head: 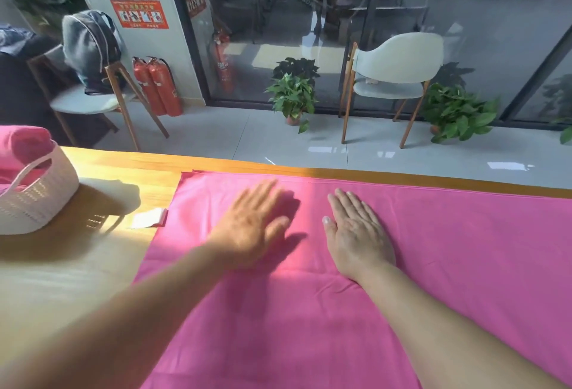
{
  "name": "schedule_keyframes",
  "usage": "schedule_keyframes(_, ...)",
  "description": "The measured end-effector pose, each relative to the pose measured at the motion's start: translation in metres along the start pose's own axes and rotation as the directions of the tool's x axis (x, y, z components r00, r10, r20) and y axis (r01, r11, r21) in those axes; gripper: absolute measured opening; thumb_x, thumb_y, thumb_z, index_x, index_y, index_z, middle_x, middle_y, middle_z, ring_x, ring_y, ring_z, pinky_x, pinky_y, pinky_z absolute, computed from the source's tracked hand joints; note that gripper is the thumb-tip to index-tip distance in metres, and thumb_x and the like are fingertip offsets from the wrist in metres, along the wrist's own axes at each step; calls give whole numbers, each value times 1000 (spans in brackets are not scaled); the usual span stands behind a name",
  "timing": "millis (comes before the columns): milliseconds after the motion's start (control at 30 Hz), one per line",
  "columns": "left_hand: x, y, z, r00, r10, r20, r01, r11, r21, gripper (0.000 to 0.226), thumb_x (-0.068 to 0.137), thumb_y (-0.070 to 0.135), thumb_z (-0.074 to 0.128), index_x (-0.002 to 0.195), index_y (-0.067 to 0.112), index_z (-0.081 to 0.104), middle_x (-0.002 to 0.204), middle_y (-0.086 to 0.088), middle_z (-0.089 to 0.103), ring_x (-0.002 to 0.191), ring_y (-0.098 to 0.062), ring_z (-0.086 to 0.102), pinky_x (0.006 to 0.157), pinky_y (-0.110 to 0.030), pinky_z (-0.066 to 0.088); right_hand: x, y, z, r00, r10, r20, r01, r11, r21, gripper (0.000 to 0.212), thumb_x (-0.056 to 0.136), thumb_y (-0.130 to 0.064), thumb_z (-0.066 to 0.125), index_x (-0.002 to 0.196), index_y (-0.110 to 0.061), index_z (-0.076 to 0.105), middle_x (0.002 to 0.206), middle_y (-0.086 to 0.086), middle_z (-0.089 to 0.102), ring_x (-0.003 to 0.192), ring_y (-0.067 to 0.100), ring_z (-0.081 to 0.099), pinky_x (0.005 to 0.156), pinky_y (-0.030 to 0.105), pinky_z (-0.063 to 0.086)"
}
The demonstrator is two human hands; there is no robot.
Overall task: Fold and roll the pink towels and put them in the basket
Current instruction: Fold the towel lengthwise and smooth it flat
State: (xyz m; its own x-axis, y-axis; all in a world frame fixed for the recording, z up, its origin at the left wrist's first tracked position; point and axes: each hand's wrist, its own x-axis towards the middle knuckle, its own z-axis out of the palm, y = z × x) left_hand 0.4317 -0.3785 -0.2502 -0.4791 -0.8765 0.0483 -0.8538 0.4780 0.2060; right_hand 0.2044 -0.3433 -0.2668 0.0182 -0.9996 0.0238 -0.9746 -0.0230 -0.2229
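Note:
A large pink towel (pixel 448 252) lies spread flat over the wooden table (pixel 123 168), reaching its far edge. My left hand (pixel 253 224) is over the towel's left part with straight fingers, blurred by motion. My right hand (pixel 356 233) rests flat on the towel near its middle, fingers straight and pointing away from me. A white woven basket (pixel 40 199) stands at the table's left end. A rolled pink towel (pixel 24 144) sticks up out of it.
A small white tag (pixel 148 218) lies at the towel's left edge. Beyond the table are two chairs (pixel 393 79), one with a backpack (pixel 89 48), red fire extinguishers (pixel 161 85), potted plants (pixel 294 97) and a glass wall.

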Motion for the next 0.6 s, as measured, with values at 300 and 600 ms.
schedule_keyframes(300, -8, -62, -6, 947, -319, 22, 317, 945, 80, 84, 89, 71, 10, 156, 22, 9, 164, 6, -2, 150, -10, -6, 122, -34, -4, -1, -3, -2, 1000, 3, -8, -3, 999, -36, 59, 104, -45, 15, 158, -24, 5, 165, -12, -2, 151, 4, -5, 116, 21, -15)
schedule_keyframes(600, 3, -81, -6, 773, -610, -175, 583, 791, -184, 64, 102, 43, 34, 154, 9, 19, 162, -8, 17, 149, -22, 12, 121, -34, 6, -1, -3, -2, 1000, 0, -11, -1, 999, -47, 60, 103, -46, 12, 158, -24, 3, 164, -13, -5, 150, 2, -7, 116, 21, -15)
